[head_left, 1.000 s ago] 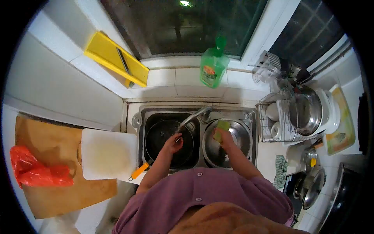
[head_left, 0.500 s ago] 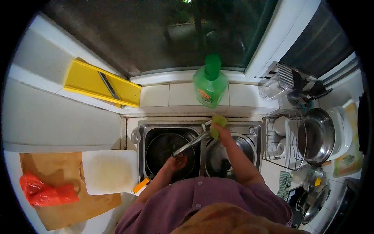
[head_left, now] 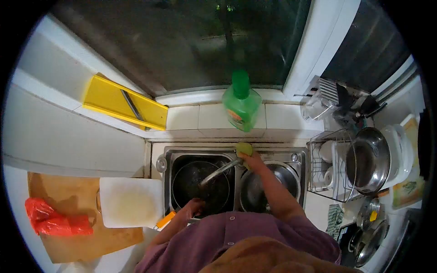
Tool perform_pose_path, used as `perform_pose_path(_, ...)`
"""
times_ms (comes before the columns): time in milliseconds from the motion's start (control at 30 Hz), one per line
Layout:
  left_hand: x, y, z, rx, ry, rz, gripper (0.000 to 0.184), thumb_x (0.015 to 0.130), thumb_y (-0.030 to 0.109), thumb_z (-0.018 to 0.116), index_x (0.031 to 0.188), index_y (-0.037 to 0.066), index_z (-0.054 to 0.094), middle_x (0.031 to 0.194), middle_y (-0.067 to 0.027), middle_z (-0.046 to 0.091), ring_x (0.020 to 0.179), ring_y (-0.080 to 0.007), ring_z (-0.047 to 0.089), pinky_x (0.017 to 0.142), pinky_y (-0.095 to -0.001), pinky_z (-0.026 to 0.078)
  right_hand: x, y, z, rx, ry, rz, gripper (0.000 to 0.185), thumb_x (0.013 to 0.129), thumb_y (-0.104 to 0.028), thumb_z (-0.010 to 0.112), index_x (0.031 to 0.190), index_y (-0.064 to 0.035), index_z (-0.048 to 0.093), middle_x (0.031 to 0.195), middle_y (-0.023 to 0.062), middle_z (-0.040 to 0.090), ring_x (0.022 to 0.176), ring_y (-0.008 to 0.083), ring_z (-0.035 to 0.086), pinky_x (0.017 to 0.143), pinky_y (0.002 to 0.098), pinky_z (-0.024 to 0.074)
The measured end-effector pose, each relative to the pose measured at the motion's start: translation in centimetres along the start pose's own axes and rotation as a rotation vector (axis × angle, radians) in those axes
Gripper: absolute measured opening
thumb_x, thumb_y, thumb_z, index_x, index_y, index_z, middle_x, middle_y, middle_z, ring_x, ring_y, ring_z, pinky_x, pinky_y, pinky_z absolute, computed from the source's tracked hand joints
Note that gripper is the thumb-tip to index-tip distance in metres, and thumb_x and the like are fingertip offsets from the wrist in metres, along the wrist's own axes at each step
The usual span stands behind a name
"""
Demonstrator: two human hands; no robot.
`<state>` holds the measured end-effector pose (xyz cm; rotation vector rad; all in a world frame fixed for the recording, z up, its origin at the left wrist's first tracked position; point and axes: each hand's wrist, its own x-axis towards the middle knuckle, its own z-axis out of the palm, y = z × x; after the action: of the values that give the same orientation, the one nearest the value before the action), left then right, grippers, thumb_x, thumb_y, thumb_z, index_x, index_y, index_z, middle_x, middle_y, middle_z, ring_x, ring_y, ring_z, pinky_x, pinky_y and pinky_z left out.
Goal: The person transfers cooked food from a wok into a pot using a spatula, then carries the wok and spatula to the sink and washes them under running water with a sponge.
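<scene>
A dark pan (head_left: 200, 184) lies in the left sink basin, its orange handle (head_left: 165, 220) sticking out at the lower left. My left hand (head_left: 195, 207) is at the pan's near edge, its fingers dark and blurred. My right hand (head_left: 251, 160) is closed on a yellow-green sponge (head_left: 244, 148) at the base of the faucet (head_left: 221, 173). The faucet's spout points over the pan, and water seems to run from it. A steel bowl (head_left: 284, 175) sits in the right basin, partly under my right forearm.
Behind the sink stands a green bottle (head_left: 242, 107), with a yellow slicer (head_left: 125, 102) to its left. A white cutting board (head_left: 131, 202) and a red bag (head_left: 57, 219) lie at the left. At the right are a dish rack (head_left: 330, 168) and a steel pot (head_left: 369, 159).
My right hand has moved with the sponge from over the steel bowl up to the faucet base. My left hand has moved from the spout down to the pan's near edge. The view has shifted.
</scene>
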<state>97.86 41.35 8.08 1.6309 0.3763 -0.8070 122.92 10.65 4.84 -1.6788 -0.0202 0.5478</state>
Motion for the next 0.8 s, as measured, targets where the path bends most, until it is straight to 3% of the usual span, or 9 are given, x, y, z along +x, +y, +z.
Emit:
perform_pose_path(67,0.6,-2.1,-0.1,0.237,-0.107,0.497,0.024,0.085,0.022,0.058,0.101,0.004,0.06,0.077,-0.0085,0.055,0.056,-0.0167,0.049,0.045,-0.0306,0.036,0.3,-0.2,-0.5,0.053,-0.018,0.033,0.041,0.083,-0.032,0.067,0.113,-0.0051,0.059,0.1,0.0045,0.062,0.087,0.0161,0.057,0.076,0.0312,0.0463)
perform_pose_path(133,1.1,-0.8,1.0,-0.259,0.135,-0.372,0.038,0.083,0.027,0.062,0.113,0.005,0.055,0.077,-0.0095,0.055,0.054,-0.018,0.049,0.046,-0.0305,0.038,0.2,-1.2,-0.9,0.106,-0.038,0.055,0.041,0.083,-0.033,0.067,0.112,-0.0053,0.059,0.099,0.0051,0.063,0.086,0.0162,0.057,0.075,0.0314,0.0461)
perform_pose_path(233,-1.8,3.5,1.9,-0.15,0.161,-0.363,0.048,0.082,0.027,0.063,0.123,0.004,0.049,0.085,-0.0121,0.06,0.06,-0.0219,0.056,0.052,-0.0326,0.045,-2.1,0.6,-0.7,0.092,0.182,-0.032,0.043,0.083,-0.034,0.067,0.113,-0.0053,0.056,0.098,0.0059,0.061,0.086,0.0181,0.058,0.076,0.0345,0.0476)
perform_pose_path(267,-2.1,2.7,1.7,-0.15,0.168,-0.348,0.048,0.082,0.027,0.063,0.123,0.004,0.049,0.085,-0.0121,0.06,0.06,-0.0219,0.056,0.052,-0.0326,0.045,-1.4,4.0,-0.8,0.266,0.265,0.135,0.045,0.083,-0.036,0.066,0.115,-0.006,0.055,0.097,0.0065,0.06,0.085,0.0202,0.059,0.076,0.037,0.0485)
perform_pose_path(333,-2.5,-0.3,1.2,0.379,0.303,-0.147,0.051,0.083,0.026,0.062,0.127,0.004,0.046,0.097,-0.0147,0.063,0.072,-0.0243,0.062,0.062,-0.0335,0.05,-3.7,4.7,-0.6,0.441,0.344,0.289,0.046,0.084,-0.037,0.065,0.116,-0.0067,0.053,0.097,0.0072,0.059,0.085,0.0222,0.06,0.076,0.0394,0.0495)
perform_pose_path(400,-3.2,-2.3,0.8,0.412,0.332,-0.148,0.051,0.084,0.025,0.061,0.127,0.003,0.046,0.1,-0.0158,0.063,0.076,-0.0238,0.063,0.065,-0.0338,0.05,-9.7,0.8,-1.2,0.861,0.159,0.398,0.05,0.086,-0.042,0.061,0.122,-0.0095,0.049,0.099,0.008,0.058,0.086,0.0265,0.06,0.075,0.0447,0.0503)
perform_pose_path(567,-7.9,-0.2,2.7,0.147,0.437,-0.114,0.046,0.085,0.027,0.059,0.122,0.002,0.049,0.098,-0.0156,0.064,0.079,-0.0233,0.063,0.068,-0.0336,0.051,-14.8,1.3,-0.8,0.828,0.003,0.385,0.054,0.087,-0.056,0.051,0.12,-0.013,0.051,0.1,0.0072,0.059,0.088,0.0267,0.06,0.074,0.0445,0.0495)
perform_pose_path(733,-8.3,-4.3,2.0,0.286,0.24,-0.003,0.039,0.091,0.036,0.049,0.111,0.002,0.054,0.083,-0.0116,0.062,0.065,-0.0203,0.059,0.056,-0.033,0.048,-18.0,-0.4,1.7,0.739,-0.145,0.43,0.058,0.087,-0.062,0.045,0.118,-0.014,0.055,0.099,0.0055,0.06,0.085,0.0218,0.06,0.072,0.0396,0.0493)
perform_pose_path(800,-7.5,-5.7,1.9,0.138,0.153,-0.081,0.041,0.093,0.042,0.045,0.103,0.003,0.055,0.074,-0.0091,0.06,0.059,-0.0183,0.056,0.051,-0.0329,0.045,-18.3,-0.4,3.3,0.75,-0.257,0.386,0.051,0.088,-0.062,0.043,0.11,-0.0177,0.056,0.088,-0.0014,0.058,0.076,0.0137,0.057,0.061,0.032,0.0471)
